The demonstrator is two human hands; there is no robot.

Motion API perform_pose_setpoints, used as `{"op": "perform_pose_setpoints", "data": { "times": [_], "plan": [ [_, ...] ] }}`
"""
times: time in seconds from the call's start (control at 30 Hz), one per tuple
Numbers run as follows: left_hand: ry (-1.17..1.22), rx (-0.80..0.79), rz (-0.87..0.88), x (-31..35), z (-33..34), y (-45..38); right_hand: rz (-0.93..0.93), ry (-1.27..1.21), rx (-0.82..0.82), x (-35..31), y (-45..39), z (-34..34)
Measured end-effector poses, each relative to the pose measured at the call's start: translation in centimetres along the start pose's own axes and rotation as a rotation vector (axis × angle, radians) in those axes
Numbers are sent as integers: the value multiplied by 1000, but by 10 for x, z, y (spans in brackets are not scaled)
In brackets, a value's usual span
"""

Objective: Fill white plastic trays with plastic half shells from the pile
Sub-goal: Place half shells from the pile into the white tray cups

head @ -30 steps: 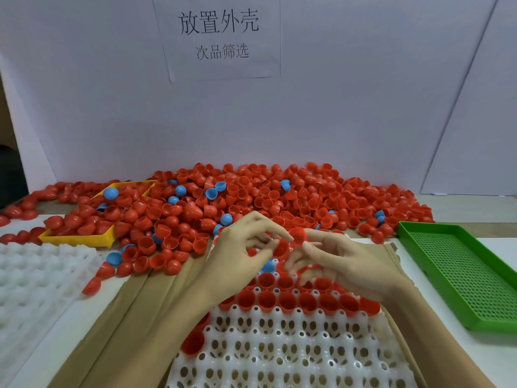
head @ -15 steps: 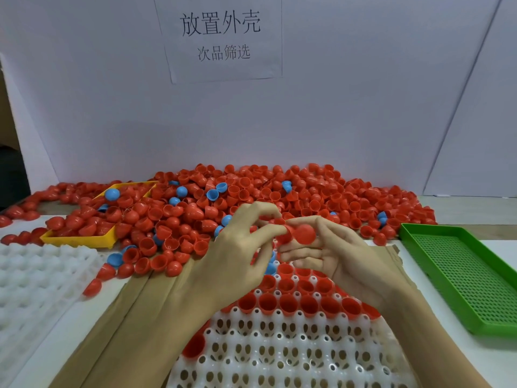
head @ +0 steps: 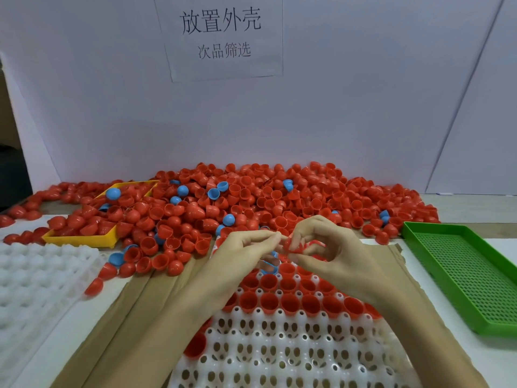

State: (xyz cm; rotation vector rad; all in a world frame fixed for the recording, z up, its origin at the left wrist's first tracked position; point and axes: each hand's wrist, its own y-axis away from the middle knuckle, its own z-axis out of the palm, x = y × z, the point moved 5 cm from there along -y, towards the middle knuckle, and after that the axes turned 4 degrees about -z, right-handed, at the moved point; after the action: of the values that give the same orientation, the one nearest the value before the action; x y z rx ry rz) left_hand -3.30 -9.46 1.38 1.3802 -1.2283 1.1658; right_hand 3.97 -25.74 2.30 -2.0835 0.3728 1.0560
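A green tray (head: pixel 458 278) with a perforated floor lies at the right edge of the frame on the white table (head: pixel 503 357). A yellow tray (head: pixel 81 240) sits at middle left, and brown cardboard (head: pixel 123 312) is spread over the table in the lower middle. A paper sign (head: pixel 222 37) with printed characters hangs at top centre on the pale backboard (head: pixel 335 113).

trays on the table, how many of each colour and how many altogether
white trays: 2, one at the left and one in the centre
yellow tray: 1
green tray: 1
total: 4
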Motion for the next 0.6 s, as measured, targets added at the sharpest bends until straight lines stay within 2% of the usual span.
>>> {"op": "perform_pose_setpoints", "data": {
  "times": [0.1,0.2,0.27,0.37,0.47,0.6],
  "plan": [
    [20,-11,23,-1,-1,0,32,-50,-83,3,2,0],
    [-50,36,84,3,-9,1,47,-83,-163,3,3,-2],
    [-75,71,63,6,-17,2,39,-119,-193,4,3,-8],
    [-224,111,62,19,-33,7,84,-205,-97,12,4,-26],
    [-465,95,127,35,-37,19,158,-129,46,27,6,-46],
    [-753,119,136,28,-33,55,187,-174,130,38,8,-57]
  ]
}}
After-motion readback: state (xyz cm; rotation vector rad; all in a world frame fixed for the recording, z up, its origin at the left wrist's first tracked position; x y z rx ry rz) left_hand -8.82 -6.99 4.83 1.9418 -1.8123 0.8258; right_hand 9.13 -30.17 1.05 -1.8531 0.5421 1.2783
